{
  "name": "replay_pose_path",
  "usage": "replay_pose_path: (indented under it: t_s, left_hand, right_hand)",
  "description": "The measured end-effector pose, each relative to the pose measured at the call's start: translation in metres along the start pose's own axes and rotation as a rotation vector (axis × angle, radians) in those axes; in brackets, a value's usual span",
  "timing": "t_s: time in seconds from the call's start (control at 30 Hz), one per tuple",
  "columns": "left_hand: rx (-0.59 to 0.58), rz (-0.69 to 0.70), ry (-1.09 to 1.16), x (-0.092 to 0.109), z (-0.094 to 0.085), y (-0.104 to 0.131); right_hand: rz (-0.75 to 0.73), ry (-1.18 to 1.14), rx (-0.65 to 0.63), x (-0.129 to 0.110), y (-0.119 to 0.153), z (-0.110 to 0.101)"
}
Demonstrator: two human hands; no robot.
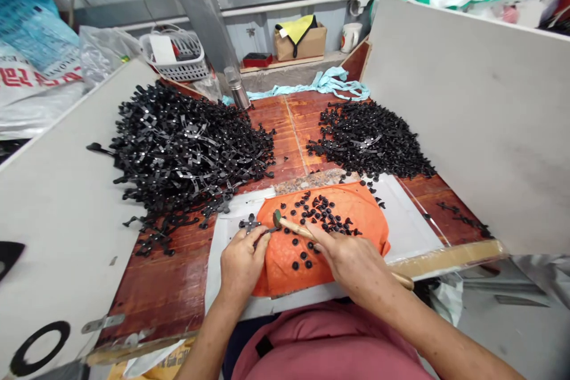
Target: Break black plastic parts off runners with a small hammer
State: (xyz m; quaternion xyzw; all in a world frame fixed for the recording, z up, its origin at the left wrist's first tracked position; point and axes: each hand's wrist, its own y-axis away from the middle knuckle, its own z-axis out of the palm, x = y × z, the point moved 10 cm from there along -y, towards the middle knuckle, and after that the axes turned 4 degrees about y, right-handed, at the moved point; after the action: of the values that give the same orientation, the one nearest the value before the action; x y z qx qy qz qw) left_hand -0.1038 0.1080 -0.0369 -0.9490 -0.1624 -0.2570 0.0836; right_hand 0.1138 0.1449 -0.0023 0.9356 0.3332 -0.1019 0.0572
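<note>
My left hand [244, 260] is closed in a pinch on a black branched plastic piece [250, 223] at the left edge of an orange cloth pad [279, 270]. One arm of the piece reaches over the cloth. My right hand [358, 261] is wrapped round the wooden handle of a small hammer [294, 227]. The hammer's dark green head is at the tip of the held piece; whether they touch I cannot tell. Small round black buttons [295, 265] lie scattered on the cloth, mostly toward its far right half.
A tall heap of black branched pieces [178, 148] stands at the left, and a lower heap of small black parts [369, 136] at the right. White panels [467, 119] wall both sides. Behind are a light blue strip [329, 84], a metallic cylinder [238, 90], a grey basket [182, 68] and a mug [350, 37].
</note>
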Motion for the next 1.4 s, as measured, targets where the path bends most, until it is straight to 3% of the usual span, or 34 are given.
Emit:
replay_pose_path:
  t_s: [0.1,0.27,0.37,0.43,0.5,0.6,0.67,0.77,0.93,1.03,1.17,1.27,1.4]
  left_hand:
    - [-0.043,-0.044,0.185,0.000,-0.006,-0.001]
    - [-0.173,-0.304,0.833,-0.004,0.001,0.004]
    - [-0.173,-0.314,0.864,-0.003,0.002,0.006]
    - [-0.098,-0.191,0.661,-0.002,-0.012,0.003]
    - [-0.050,0.035,0.417,0.011,-0.032,0.002]
    - [-0.117,0.396,0.128,0.038,-0.049,0.003]
    - [-0.173,0.524,-0.052,0.045,-0.053,-0.001]
    - [-0.257,0.640,-0.200,0.049,-0.047,-0.010]
    - [-0.396,0.826,-0.116,0.055,-0.015,0.003]
    - [-0.319,0.748,-0.105,0.043,-0.015,0.006]
    - [-0.142,0.338,-0.046,0.008,-0.043,-0.015]
    - [-0.137,0.069,0.058,-0.013,-0.048,-0.030]
    - [-0.234,-0.085,0.472,-0.016,-0.028,-0.038]
  right_hand:
    - [-0.019,-0.119,0.058,0.001,-0.002,-0.006]
    - [0.028,-0.512,0.184,0.005,-0.013,-0.027]
    - [0.015,-0.601,0.156,-0.003,-0.021,-0.028]
    - [0.020,-0.624,0.130,-0.005,-0.022,-0.026]
    - [0.033,-0.638,0.096,-0.002,-0.019,-0.020]
    - [0.053,-0.645,0.056,0.006,-0.009,-0.012]
    - [0.062,-0.644,0.044,0.010,-0.002,-0.009]
    - [0.079,-0.659,0.045,0.011,0.007,-0.007]
    - [0.082,-0.754,0.068,0.008,0.014,-0.011]
    - [0.099,-0.792,0.081,0.013,0.017,-0.012]
    - [0.139,-0.825,0.062,0.025,0.022,-0.007]
    - [0.166,-0.849,0.051,0.033,0.026,0.002]
    - [0.202,-0.872,0.037,0.042,0.033,0.012]
